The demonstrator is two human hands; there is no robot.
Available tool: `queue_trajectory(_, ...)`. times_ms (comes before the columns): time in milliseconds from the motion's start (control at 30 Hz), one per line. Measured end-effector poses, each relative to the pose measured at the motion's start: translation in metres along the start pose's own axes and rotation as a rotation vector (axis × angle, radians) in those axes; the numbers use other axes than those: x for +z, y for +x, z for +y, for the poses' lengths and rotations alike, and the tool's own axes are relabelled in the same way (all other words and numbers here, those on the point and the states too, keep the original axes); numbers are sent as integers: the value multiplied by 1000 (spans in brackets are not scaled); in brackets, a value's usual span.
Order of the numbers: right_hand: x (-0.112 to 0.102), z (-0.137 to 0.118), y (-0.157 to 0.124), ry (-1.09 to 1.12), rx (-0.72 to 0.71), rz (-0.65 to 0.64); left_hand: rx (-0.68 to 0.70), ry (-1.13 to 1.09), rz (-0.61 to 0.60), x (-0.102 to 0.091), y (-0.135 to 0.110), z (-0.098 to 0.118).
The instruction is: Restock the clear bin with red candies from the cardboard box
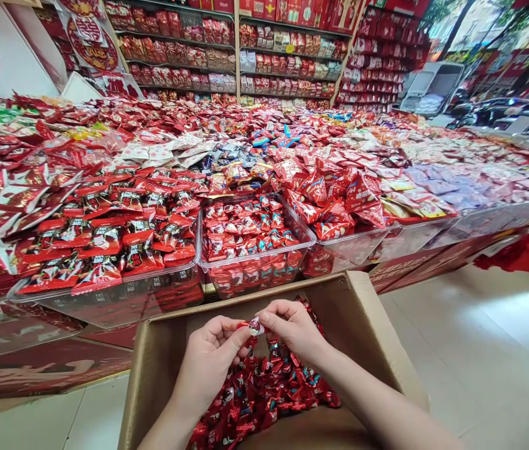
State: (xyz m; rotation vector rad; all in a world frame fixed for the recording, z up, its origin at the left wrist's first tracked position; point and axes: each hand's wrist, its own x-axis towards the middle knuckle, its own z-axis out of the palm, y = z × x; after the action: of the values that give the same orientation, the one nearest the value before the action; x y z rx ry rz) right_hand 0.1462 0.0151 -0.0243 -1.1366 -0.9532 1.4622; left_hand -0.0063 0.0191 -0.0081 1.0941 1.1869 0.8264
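Note:
Between my two hands is one small wrapped candy (255,326) in red and white foil. The fingers of my left hand (215,350) pinch its left end. At the other end, the thumb and fingers of my right hand (292,328) are closed on the wrapper. Both hands are above an open cardboard box (360,331). Inside the box lies a heap of red wrapped candies (264,387), some with teal patches. Just beyond the box stands a clear plastic bin (257,253) with similar candies in neat rows.
Left of that bin, another clear bin (105,297) holds red and black packets. Red pyramid-shaped packets (339,194) are heaped on the right. The display of sweets stretches back to stocked wall shelves (238,56). Pale floor tiles (470,337) show at right.

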Motion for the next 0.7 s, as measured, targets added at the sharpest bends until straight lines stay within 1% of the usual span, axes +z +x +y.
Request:
queue_trajectory(100,2,-2,-1,7,10,14,14,-33,22,1,-1,2)
queue_trajectory(267,4,-3,-1,7,43,-7,-18,-82,11,2,-3,8)
queue_trajectory(400,1,0,-1,4,57,-36,-38,-125,-13,3,-3,7)
queue_trajectory(500,1,0,-2,56,60,-43,-34,-132,-1,4,-3,7)
queue_trajectory(633,0,-4,-3,139,60,-100,-21,-153,36,5,-5,7)
queue_trajectory(700,-2,-6,-3,129,58,-74,-5,-146,19,5,-5,7)
